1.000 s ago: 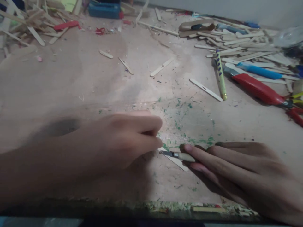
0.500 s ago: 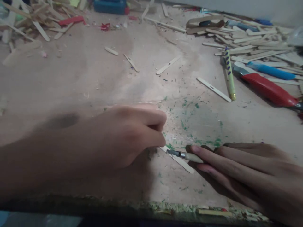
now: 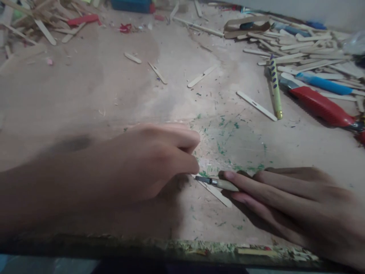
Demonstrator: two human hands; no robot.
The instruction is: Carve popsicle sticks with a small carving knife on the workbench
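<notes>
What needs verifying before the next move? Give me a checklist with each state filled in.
1. Pale-handled carving tool with a grey metal blade held in the right hand's grip: ok.
2. Blade lined up over the flat, pale wooden stick: ok; whether it touches, cannot tell.
3. Stick held firmly by the left hand: cannot tell; its far end is hidden there.
4. Left hand well out of the blade's line: not ok, I'd say; the tip points towards it, close by.
5. Red-handled cutter clear of both hands: ok, lying off to the right.
</notes>
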